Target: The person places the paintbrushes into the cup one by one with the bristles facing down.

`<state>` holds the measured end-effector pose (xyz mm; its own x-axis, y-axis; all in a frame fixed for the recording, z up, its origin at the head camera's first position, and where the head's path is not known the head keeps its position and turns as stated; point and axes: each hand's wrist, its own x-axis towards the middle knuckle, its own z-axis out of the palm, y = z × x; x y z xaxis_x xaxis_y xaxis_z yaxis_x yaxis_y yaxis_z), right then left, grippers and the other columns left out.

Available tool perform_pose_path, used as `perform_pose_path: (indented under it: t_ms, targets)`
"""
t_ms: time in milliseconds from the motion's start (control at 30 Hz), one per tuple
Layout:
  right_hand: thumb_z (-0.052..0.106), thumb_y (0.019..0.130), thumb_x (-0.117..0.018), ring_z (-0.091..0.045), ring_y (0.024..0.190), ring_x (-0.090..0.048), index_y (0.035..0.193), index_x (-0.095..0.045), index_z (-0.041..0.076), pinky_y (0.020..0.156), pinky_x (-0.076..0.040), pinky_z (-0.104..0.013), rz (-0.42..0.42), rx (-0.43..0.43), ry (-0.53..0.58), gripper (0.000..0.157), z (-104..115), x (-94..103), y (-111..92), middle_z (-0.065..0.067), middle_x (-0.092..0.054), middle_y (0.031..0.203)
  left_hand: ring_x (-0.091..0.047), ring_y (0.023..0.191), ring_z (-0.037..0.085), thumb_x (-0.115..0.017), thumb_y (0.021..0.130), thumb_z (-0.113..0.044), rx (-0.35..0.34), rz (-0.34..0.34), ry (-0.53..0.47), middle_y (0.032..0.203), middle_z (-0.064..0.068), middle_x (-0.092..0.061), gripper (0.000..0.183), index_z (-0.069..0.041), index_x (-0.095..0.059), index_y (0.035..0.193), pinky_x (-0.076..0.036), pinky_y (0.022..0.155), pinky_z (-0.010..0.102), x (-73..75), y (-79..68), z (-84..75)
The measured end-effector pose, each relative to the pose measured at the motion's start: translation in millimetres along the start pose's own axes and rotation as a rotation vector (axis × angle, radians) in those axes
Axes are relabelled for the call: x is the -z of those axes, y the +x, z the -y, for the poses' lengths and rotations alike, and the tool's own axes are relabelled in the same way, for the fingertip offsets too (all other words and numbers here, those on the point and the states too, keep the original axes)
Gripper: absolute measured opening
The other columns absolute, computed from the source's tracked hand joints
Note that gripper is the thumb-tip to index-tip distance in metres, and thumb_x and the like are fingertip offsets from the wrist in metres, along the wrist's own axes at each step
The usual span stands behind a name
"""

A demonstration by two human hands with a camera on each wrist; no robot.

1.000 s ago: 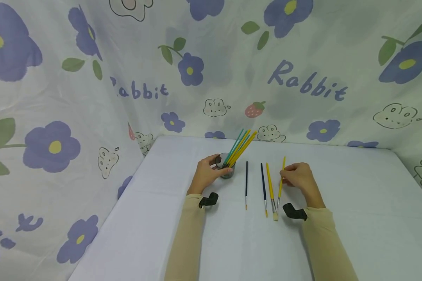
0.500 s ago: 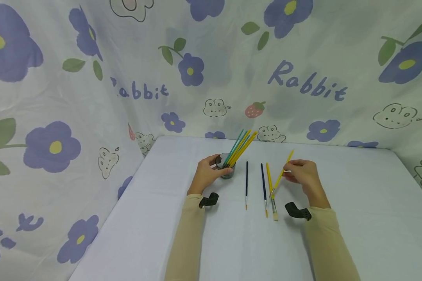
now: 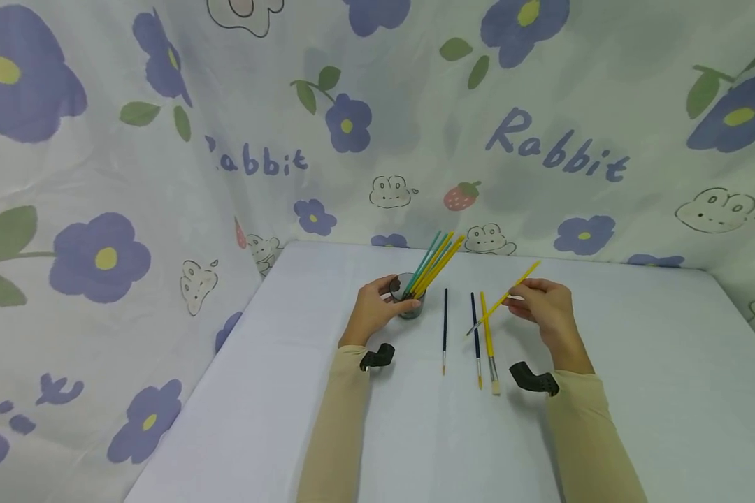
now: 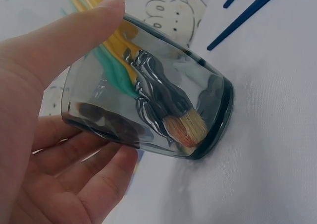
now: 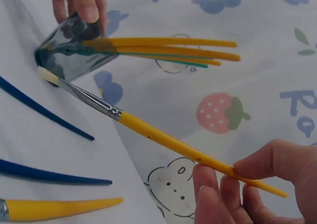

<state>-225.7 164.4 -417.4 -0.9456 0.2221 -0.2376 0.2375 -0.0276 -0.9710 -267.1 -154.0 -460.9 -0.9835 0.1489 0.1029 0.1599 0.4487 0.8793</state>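
Observation:
My left hand (image 3: 372,309) grips a smoky clear glass (image 4: 84,97) by its side, thumb near the rim and fingers beneath in the left wrist view. Yellow and green-handled paintbrushes (image 3: 439,263) lean in it, bristles down, handles tilting right. My right hand (image 3: 549,307) pinches a thin yellow paintbrush (image 5: 163,141) near the handle's end between thumb and fingers. Its pale bristles point down and left, toward the glass. In the head view, this brush crosses over a dark blue paintbrush (image 3: 477,356) and a yellow flat paintbrush (image 3: 490,342) lying on the table.
Another dark blue paintbrush (image 3: 444,321) lies nearer the glass, between it and the other two. The white table (image 3: 428,433) ends at a flowered curtain (image 3: 415,98) behind, and more of that curtain hangs at the left.
The right hand has raised the yellow paintbrush from the right end of the row and swung its bristles left across the other brushes. The left hand stays on the glass.

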Motion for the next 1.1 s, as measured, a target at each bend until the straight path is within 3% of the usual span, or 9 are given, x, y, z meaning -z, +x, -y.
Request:
perform_pose_path:
  t_ms: [300,1100]
  targets:
    - [0.013,0.090,-0.066,-0.007,0.072,-0.074,0.111,-0.054,0.007,0.074,-0.064,-0.024,-0.036,0.019,0.032,0.025,9.4,-9.8,1.7,0.001,-0.064,0.092,-0.056,0.129,0.027,-0.086,0.070,-0.048,-0.005,0.005,0.017,0.134,0.009,-0.061,0.090,-0.008,-0.052,0.143,-0.056,0.103,0.036,-1.6,-0.2,-3.0]
    - [0.009,0.088,-0.069,-0.011,0.071,-0.075,0.106,-0.055,0.004,0.074,-0.064,-0.025,-0.007,0.086,0.134,0.023,35.5,-41.8,5.6,0.000,-0.066,0.088,-0.056,0.130,0.028,-0.086,0.070,-0.051,0.006,0.004,0.015,0.135,0.009,-0.060,0.092,-0.007,-0.050,0.144,-0.055,0.104,0.036,0.2,-3.2,-4.6]
